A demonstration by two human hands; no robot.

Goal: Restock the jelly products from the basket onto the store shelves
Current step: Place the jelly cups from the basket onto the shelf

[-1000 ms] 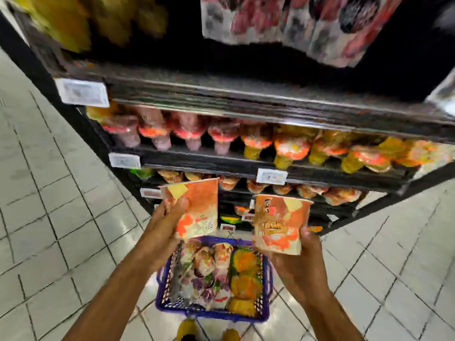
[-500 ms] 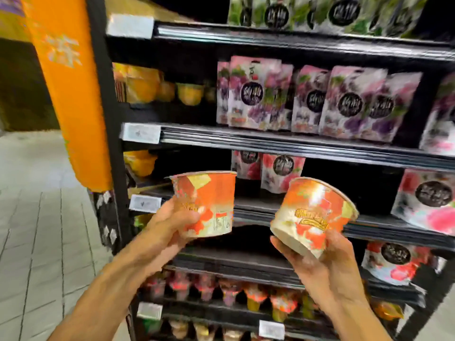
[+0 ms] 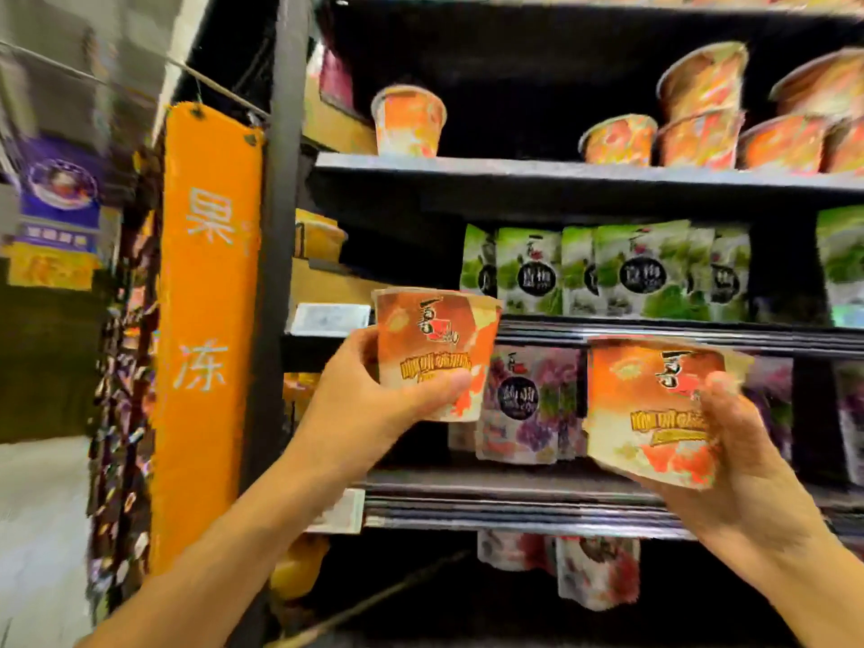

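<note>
My left hand (image 3: 374, 395) grips an orange and white jelly cup (image 3: 432, 339), held upright in front of the black store shelves (image 3: 537, 173). My right hand (image 3: 743, 456) grips a second jelly cup (image 3: 650, 404) of the same kind, tilted to the left and lower. High on the upper shelf stand matching orange cups: one alone (image 3: 409, 119) at the left, several stacked (image 3: 701, 109) at the right, with a dark gap between them. The basket is out of view.
Green jelly pouches (image 3: 603, 268) line the shelf behind the cups, purple and pink pouches (image 3: 523, 404) the one below. An orange hanging banner (image 3: 205, 320) with white characters flanks the shelf's black upright post (image 3: 280, 226) on the left. Pale floor tiles (image 3: 37, 530) lie at far left.
The view has swung up from the basket and low shelves to the upper shelves. Both hands have risen with their cups, now level with the pouch shelves.
</note>
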